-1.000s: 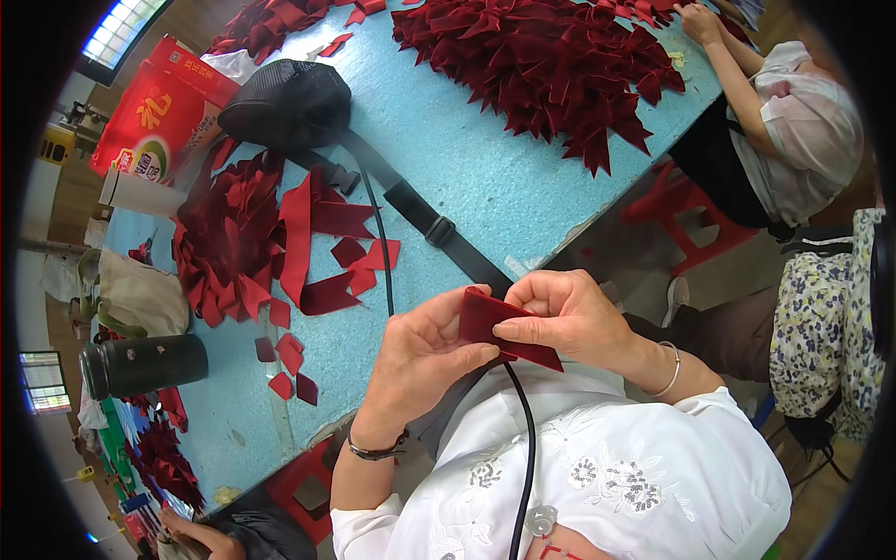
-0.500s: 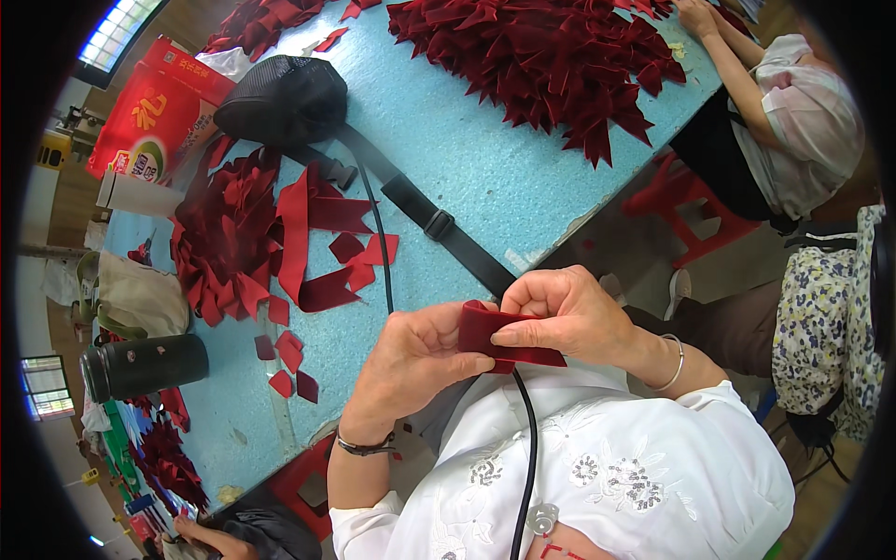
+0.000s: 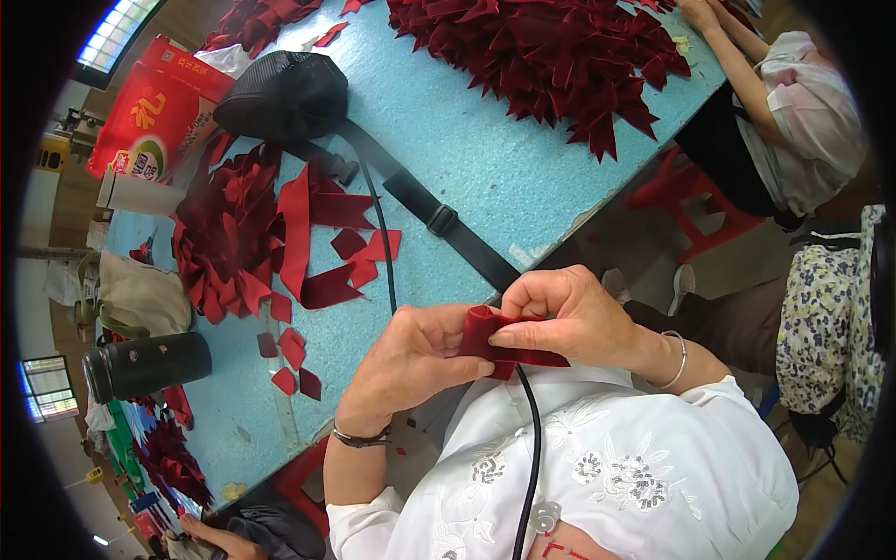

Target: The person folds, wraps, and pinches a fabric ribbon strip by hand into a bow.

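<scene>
Both my hands hold one dark red ribbon piece (image 3: 499,343) close to my chest, above the near edge of the blue table (image 3: 485,159). My left hand (image 3: 411,359) pinches its left end, which curls up into a loop. My right hand (image 3: 579,322) presses thumb and fingers on the right part of the strip. A black cord (image 3: 530,439) hangs down under the ribbon over my white blouse.
A heap of cut red ribbon pieces (image 3: 238,238) and small scraps (image 3: 289,359) lies at my left. A larger red pile (image 3: 551,56) fills the far side. A black bag with strap (image 3: 285,93), a black flask (image 3: 145,366) and a red box (image 3: 140,121) are nearby. Another person (image 3: 793,121) sits at the right.
My hands have shifted the ribbon slightly; its left end is now curled up into a loop between my fingers. The table things have not moved.
</scene>
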Available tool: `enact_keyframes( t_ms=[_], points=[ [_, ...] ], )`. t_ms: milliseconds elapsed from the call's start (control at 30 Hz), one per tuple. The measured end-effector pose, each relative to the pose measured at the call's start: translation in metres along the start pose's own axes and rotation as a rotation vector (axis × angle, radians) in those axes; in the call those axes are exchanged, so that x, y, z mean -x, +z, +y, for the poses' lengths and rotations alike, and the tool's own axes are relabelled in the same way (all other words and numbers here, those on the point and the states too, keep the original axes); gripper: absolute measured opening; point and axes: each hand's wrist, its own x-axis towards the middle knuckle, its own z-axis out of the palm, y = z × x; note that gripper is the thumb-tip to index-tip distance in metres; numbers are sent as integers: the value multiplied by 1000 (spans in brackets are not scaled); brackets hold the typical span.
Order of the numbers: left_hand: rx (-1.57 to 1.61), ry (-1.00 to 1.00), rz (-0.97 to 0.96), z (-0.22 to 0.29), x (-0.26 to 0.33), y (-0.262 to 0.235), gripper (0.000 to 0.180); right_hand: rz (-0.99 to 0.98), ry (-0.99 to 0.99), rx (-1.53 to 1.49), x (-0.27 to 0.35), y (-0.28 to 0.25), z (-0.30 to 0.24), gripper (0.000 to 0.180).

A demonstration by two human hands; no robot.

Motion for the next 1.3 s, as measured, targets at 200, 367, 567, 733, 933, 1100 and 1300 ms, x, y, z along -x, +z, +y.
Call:
enact_keyframes(
  t_ms=[200,367,567,733,933,1100,1300],
  points=[
    [21,-19,-7,0,-1,0,37,0,20,51,0,0,-3,13],
    [-40,108,-46,-5,2,-1,34,-4,-12,115,0,2,-4,12],
    [5,49,26,-7,0,-1,26,-17,-23,91,-1,0,-4,13],
    [45,78,39,-9,1,-3,26,-29,10,-128,-1,-2,-3,15],
    [91,129,119,-17,-1,0,25,-32,-33,54,-1,-6,-6,17],
    [185,169,122,-28,-3,-3,26,-23,-1,19,-1,-6,-7,16],
    [334,134,89,-21,-2,-2,25,-16,-23,40,-2,-7,-7,18]
  ],
)
